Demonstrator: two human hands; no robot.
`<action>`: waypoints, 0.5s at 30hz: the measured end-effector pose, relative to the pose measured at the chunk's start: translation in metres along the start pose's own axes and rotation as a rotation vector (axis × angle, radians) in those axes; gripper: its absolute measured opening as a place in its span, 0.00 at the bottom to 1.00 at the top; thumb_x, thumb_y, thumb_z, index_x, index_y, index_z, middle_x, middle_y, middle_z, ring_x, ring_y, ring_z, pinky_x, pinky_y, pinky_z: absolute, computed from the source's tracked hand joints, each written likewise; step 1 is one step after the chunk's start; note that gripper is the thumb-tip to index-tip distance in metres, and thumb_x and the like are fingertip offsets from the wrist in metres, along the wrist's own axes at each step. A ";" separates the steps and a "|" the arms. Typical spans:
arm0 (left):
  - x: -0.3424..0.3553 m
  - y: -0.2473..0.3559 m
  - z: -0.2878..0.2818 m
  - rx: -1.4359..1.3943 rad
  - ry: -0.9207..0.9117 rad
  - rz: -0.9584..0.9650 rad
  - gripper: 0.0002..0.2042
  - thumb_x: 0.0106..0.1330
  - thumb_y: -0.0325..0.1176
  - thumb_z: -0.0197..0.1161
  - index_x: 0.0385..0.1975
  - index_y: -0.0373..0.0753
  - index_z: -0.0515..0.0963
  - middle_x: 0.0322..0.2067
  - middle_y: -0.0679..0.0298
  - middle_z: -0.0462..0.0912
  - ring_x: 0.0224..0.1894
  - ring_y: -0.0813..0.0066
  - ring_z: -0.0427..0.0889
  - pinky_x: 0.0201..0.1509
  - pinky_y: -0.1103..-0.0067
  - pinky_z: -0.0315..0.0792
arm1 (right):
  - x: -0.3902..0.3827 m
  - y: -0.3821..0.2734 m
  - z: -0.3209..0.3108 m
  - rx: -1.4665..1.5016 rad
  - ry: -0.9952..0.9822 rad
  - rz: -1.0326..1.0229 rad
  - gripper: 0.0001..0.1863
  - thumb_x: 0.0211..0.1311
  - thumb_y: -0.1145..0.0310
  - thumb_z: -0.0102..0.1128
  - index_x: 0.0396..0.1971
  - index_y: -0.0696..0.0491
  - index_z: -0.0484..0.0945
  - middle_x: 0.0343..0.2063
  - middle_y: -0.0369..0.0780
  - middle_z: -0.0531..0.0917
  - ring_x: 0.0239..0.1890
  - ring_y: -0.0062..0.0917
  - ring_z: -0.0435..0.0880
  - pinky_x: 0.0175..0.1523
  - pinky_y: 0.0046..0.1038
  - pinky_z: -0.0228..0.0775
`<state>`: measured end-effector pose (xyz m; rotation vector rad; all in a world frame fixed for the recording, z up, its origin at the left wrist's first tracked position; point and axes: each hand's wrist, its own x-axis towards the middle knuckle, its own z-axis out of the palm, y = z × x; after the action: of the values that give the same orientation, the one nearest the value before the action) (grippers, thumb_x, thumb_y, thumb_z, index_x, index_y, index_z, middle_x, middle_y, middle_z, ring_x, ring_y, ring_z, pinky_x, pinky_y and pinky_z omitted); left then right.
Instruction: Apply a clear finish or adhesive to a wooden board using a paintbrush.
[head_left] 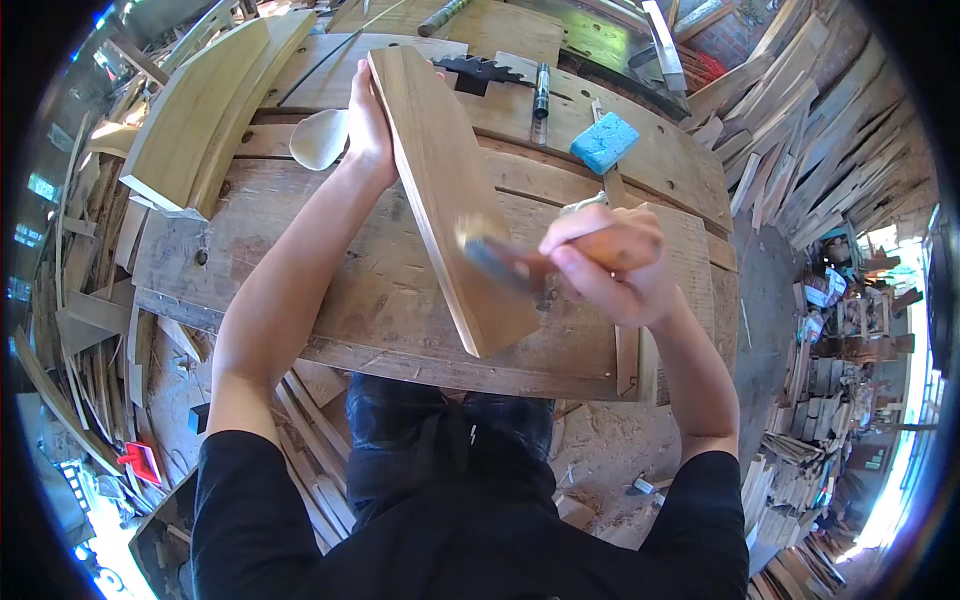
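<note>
A long plank of brown wood [435, 150] is tilted up over the workbench [300, 235], its near end close to the bench's front edge. My left hand [370, 130] grips it by the left side near the far end, fingers going behind it. In my right hand [625, 260] is a paintbrush [490, 258] with a wooden handle, slightly blurred. Its pale bristles meet, or nearly meet, the plank's broad face in the lower half. Beside my left wrist lies a pale, shallow rounded dish [319, 140].
Right of the plank lie a blue sponge [604, 143] and a dark capped tube [541, 100]. A black toothed piece [483, 68] sits behind the plank. Thick pale boards [205, 110] stand at the bench's left. Stacked offcuts [830, 110] line the right side.
</note>
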<state>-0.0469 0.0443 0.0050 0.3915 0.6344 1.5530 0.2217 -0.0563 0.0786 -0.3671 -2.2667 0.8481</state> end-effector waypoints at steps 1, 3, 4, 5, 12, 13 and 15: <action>0.001 0.000 0.000 0.000 0.000 -0.002 0.34 0.77 0.60 0.34 0.62 0.35 0.72 0.54 0.55 0.81 0.56 0.61 0.79 0.63 0.62 0.73 | -0.004 -0.007 0.000 0.285 -0.012 0.274 0.05 0.69 0.76 0.55 0.36 0.59 0.80 0.23 0.38 0.83 0.19 0.17 0.81 0.26 0.22 0.72; 0.001 0.001 -0.005 0.031 -0.002 0.004 0.34 0.78 0.60 0.34 0.61 0.35 0.72 0.54 0.54 0.81 0.57 0.60 0.79 0.64 0.62 0.72 | -0.003 -0.003 0.006 0.399 -0.074 0.346 0.05 0.70 0.75 0.55 0.36 0.59 0.80 0.22 0.37 0.82 0.19 0.16 0.81 0.25 0.20 0.70; 0.001 0.003 -0.006 0.039 -0.001 0.003 0.34 0.78 0.60 0.34 0.61 0.35 0.72 0.54 0.54 0.81 0.57 0.60 0.79 0.64 0.62 0.72 | -0.002 0.000 0.008 0.510 -0.140 0.414 0.06 0.71 0.74 0.55 0.36 0.59 0.79 0.21 0.35 0.81 0.19 0.16 0.80 0.24 0.19 0.69; -0.001 0.003 -0.003 0.017 0.007 -0.010 0.34 0.77 0.60 0.34 0.61 0.35 0.73 0.54 0.54 0.81 0.57 0.60 0.79 0.64 0.61 0.72 | -0.004 0.003 0.007 0.509 -0.130 0.420 0.06 0.71 0.74 0.55 0.36 0.59 0.79 0.21 0.35 0.81 0.19 0.16 0.80 0.24 0.19 0.69; -0.002 -0.004 0.001 0.051 0.000 -0.009 0.35 0.77 0.61 0.30 0.55 0.36 0.75 0.50 0.53 0.82 0.53 0.59 0.80 0.61 0.63 0.73 | -0.014 0.037 -0.011 0.319 0.330 0.470 0.11 0.75 0.66 0.50 0.34 0.56 0.76 0.21 0.34 0.78 0.13 0.12 0.71 0.17 0.16 0.58; -0.002 -0.004 0.002 0.048 -0.005 -0.010 0.35 0.77 0.61 0.30 0.55 0.36 0.75 0.50 0.53 0.82 0.53 0.59 0.80 0.61 0.63 0.73 | -0.013 0.037 -0.012 0.342 0.371 0.406 0.11 0.75 0.65 0.50 0.33 0.56 0.75 0.20 0.33 0.78 0.13 0.12 0.70 0.17 0.16 0.57; -0.002 0.001 -0.002 0.058 -0.015 -0.002 0.34 0.78 0.60 0.30 0.54 0.36 0.75 0.49 0.53 0.83 0.52 0.60 0.80 0.61 0.63 0.73 | -0.011 0.030 -0.003 0.388 0.247 0.410 0.11 0.75 0.66 0.51 0.33 0.56 0.75 0.20 0.33 0.77 0.13 0.12 0.70 0.17 0.16 0.58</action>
<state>-0.0484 0.0424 0.0040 0.4458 0.6694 1.5314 0.2323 -0.0376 0.0549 -0.7233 -1.7727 1.3425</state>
